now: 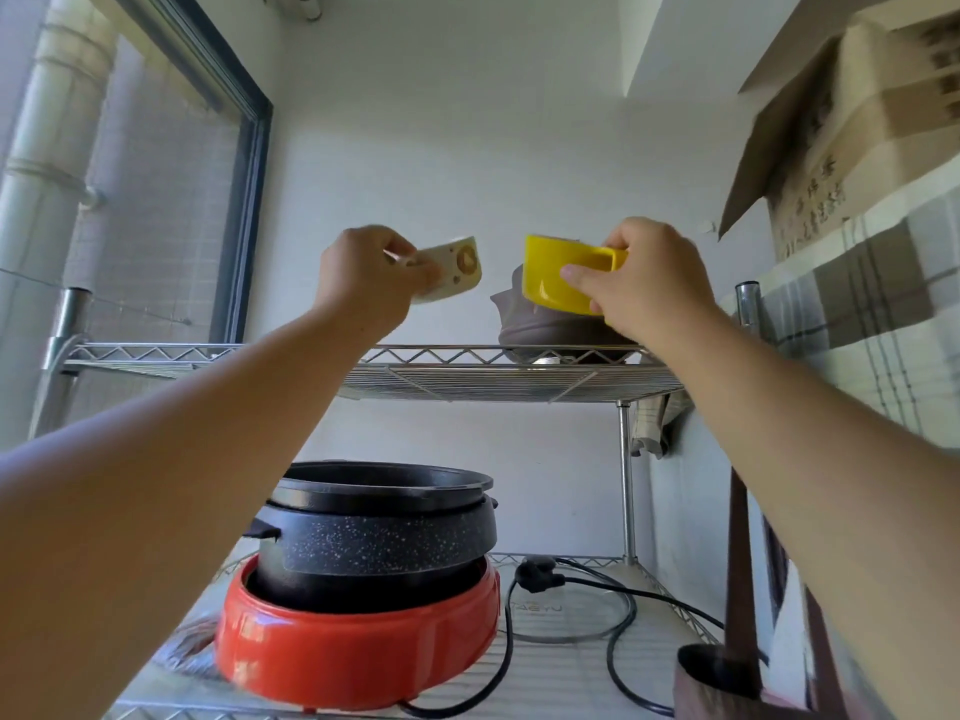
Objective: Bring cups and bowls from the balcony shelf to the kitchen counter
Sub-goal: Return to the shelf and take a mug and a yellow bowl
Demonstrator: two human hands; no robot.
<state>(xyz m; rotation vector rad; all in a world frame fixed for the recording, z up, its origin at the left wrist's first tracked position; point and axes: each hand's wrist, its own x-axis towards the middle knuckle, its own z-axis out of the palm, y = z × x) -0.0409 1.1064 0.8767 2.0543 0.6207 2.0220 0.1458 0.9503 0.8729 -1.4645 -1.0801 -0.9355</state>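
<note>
Both hands are raised above the top wire shelf [467, 379], each gripping a cup: the left hand [363, 280] holds a white cup [457, 270] over the shelf's middle, the right hand [649, 280] pinches a yellow cup [556, 278] by its handle, just above a grey bowl [545, 330] near the right edge. This looks like the pick-up step; next, carry both cups level to the kitchen bench.

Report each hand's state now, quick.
Left hand: closed on the white cup, lifted above the shelf.
Right hand: closed on the yellow cup, grip at its handle.
</note>
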